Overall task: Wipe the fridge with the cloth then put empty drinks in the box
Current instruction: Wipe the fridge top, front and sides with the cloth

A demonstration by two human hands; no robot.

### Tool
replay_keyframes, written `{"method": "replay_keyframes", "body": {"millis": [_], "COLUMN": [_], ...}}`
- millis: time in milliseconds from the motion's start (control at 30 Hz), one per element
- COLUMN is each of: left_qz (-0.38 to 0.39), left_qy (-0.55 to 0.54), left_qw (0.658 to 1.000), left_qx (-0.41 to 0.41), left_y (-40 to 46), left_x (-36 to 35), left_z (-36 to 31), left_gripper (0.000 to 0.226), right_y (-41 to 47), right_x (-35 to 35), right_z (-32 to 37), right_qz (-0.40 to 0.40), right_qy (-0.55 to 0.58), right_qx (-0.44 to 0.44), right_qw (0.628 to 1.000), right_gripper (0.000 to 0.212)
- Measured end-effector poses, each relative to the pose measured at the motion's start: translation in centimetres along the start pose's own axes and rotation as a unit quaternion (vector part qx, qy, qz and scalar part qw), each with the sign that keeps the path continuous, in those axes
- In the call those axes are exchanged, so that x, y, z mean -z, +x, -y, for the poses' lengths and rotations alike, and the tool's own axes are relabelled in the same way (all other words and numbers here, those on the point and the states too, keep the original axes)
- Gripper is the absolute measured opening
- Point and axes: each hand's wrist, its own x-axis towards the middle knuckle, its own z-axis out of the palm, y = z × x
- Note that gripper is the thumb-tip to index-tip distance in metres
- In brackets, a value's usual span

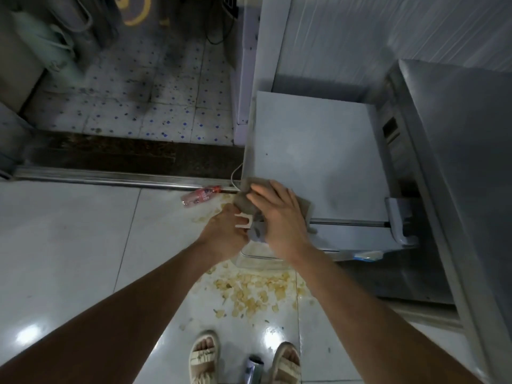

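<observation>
Now the right hand (277,214) lies flat, pressing the cloth (249,206) onto the fridge (313,162) top's 7 o'clock corner, likely to scrub. The left hand (224,231) pinches the cloth's hanging edge, steadying it. A bottle (199,195) lies on the floor (69,231) at 9 o'clock.

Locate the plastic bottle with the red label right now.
Head view, centre-left: the plastic bottle lies on its side on the floor against the metal door track, just left of the fridge corner and the cloth.
</observation>
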Motion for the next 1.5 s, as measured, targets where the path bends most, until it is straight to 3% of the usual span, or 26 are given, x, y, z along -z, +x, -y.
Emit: {"method": "replay_keyframes", "body": {"millis": [67,300,367,500,633,800,900,1033,1100,1200,1267,1400,1500], "left_qz": [-0.03,-0.035,-0.051,-0.076,-0.089,-0.114,-0.107,-0.086,-0.091,-0.12,-0.129,-0.139,-0.108], "left_qy": [0.052,0.037,0.048,0.077,0.099,0.154,0.187,0.234,0.261,0.272,0.28,0.3,0.302], "left_qw": [0.998,0.998,0.997,0.994,0.991,0.972,0.956,0.944,0.937,0.931,0.929,0.925,0.92], "left_qx": [0.008,0.038,0.037,0.025,-0.011,-0.139,-0.2,-0.218,-0.216,-0.212,-0.204,-0.189,-0.225], "left_y": [-0.3,-0.9,-0.9,-1.2,-1.4,-1.4,-1.1,-0.8,-0.6,-0.3,-0.2,-0.1,0.0], "left_x": [0.0,0.3,0.4,0.4,-0.4,-2.4,-4.3,-6.2,-6.8,-7.4,-8.0,-9.1,-10.5], "left_z": [0.6,1.0,1.2,0.9,-0.1,-2.0,-2.8,-3.3,-3.3,-3.3,-3.7,-5.0,-5.7], "left_gripper": [0.045,0.066,0.069,0.079,0.081,0.068,0.071,0.074,0.072,0.069,0.066,0.064,0.062], "right_y": [-1.5,3.1,1.2,-4.6,-4.5,-7.2,-8.0,-7.2,-6.3,-6.1,-6.7,-9.3,-9.5], "right_x": [-0.2,-0.2,-0.6,-2.6,-2.0,1.4,3.3,3.8,3.1,1.3,1.9,4.6,6.0], "right_z": [1.0,0.0,1.1,3.3,1.5,-5.8,-8.7,-8.1,-6.1,-3.8,-5.2,-10.8,-11.4], "right_qz": [-0.018,-0.009,-0.01,-0.094,-0.106,-0.136,-0.155,-0.173,-0.16,-0.183,-0.178,-0.168,-0.107], "right_qy": [0.004,-0.005,-0.011,0.0,-0.013,-0.087,-0.119,-0.116,-0.102,-0.11,-0.12,-0.113,-0.12], "right_qx": [-0.011,-0.089,-0.073,-0.065,-0.064,-0.186,-0.246,-0.374,-0.352,-0.21,-0.181,-0.337,-0.363], "right_qw": [1.0,0.996,0.997,0.994,0.992,0.969,0.949,0.904,0.917,0.954,0.96,0.919,0.918], "right_gripper": [0.054,0.054,0.056,0.049,0.051,0.064,0.054,0.04,0.043,0.037,0.034,0.039,0.029]}}
